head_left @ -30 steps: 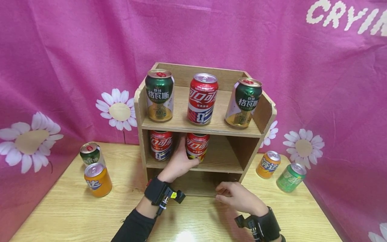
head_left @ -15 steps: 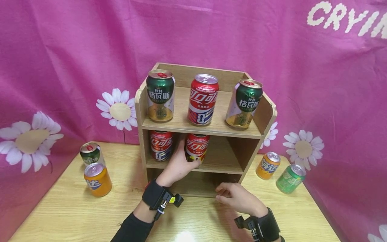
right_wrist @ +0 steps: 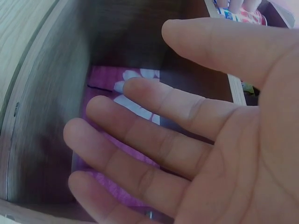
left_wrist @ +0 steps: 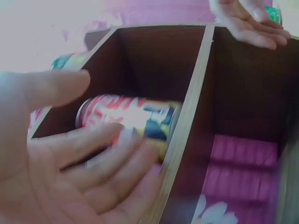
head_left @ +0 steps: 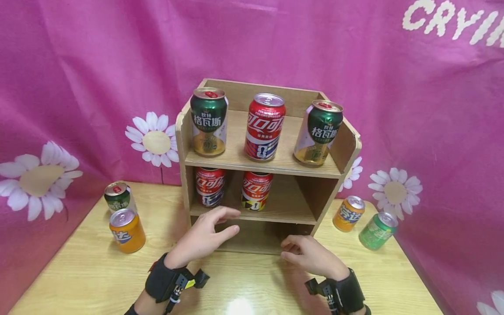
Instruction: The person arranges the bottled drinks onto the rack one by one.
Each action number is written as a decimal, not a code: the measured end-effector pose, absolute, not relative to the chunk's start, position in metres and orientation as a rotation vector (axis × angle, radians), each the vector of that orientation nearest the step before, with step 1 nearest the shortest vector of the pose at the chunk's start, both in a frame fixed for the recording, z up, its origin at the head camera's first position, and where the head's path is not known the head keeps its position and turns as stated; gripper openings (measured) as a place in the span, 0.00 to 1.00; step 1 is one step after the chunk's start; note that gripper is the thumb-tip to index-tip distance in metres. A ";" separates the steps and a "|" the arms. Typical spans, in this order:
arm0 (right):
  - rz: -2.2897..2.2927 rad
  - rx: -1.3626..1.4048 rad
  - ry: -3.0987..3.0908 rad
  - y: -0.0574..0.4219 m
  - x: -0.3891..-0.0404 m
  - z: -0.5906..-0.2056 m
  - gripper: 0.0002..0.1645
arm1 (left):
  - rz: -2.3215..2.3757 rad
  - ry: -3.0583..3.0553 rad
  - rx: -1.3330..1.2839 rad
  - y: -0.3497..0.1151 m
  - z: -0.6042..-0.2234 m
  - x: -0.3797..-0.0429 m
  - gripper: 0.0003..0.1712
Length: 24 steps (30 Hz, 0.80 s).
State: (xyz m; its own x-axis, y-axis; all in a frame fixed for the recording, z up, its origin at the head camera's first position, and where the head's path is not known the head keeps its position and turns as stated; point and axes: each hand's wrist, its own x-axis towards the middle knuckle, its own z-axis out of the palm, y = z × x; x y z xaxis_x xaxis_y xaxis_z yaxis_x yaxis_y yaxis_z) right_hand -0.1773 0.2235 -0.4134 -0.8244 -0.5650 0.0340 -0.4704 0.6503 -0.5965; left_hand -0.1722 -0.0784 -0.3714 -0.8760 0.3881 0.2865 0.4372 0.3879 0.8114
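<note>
My left hand is in front of the wooden shelf, thumb and fingers spread with nothing between them. Just beyond it on the middle level stand two red cola cans: one at the left and one with a yellow and black lower part. That second can also shows behind my left fingers in the left wrist view. My right hand hovers at the lower level's right front, fingers relaxed and holding nothing. Its palm and straight fingers fill the right wrist view.
On the top level stand a green-and-gold can, a red cola can and another green-and-gold can. Left of the shelf are a dark green can and an orange can; at right, an orange can and a light green can.
My left hand has let go of the yellow-and-black-bottomed cola can and drawn back down and left, out of the middle level. The can stays there. My right hand has hardly moved.
</note>
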 end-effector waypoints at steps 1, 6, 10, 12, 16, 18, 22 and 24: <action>-0.914 -0.855 2.716 0.224 -0.177 -0.413 0.13 | -1.521 -2.582 -0.815 -0.084 -0.371 -0.172 0.17; -0.924 -0.824 2.718 0.225 -0.178 -0.414 0.13 | -1.431 -2.599 -0.976 -0.114 -0.368 -0.172 0.08; -0.919 -0.816 2.722 0.225 -0.178 -0.414 0.13 | -1.389 -2.651 -1.014 -0.144 -0.368 -0.170 0.06; -0.918 -0.823 2.722 0.226 -0.178 -0.414 0.13 | -1.361 -2.668 -0.991 -0.159 -0.367 -0.169 0.05; -0.915 -0.837 2.722 0.226 -0.179 -0.413 0.13 | -1.273 -2.639 -0.814 -0.185 -0.364 -0.167 0.06; -0.919 -0.836 2.718 0.227 -0.180 -0.412 0.14 | -1.193 -2.626 -0.670 -0.198 -0.363 -0.166 0.07; -0.929 -0.828 2.711 0.227 -0.180 -0.412 0.13 | -1.010 -2.608 -0.389 -0.221 -0.364 -0.170 0.13; -0.930 -0.827 2.712 0.228 -0.181 -0.413 0.13 | -0.918 -2.625 -0.278 -0.232 -0.367 -0.174 0.18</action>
State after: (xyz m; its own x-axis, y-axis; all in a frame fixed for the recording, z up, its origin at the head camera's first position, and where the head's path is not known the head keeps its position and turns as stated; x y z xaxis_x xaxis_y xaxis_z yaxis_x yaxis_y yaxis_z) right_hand -0.1808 0.2277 -0.4128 -0.8351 -0.5494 0.0288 -0.4514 0.6543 -0.6067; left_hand -0.1744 -0.2317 -0.3672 -0.9213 0.0695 0.3825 0.2927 0.7715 0.5649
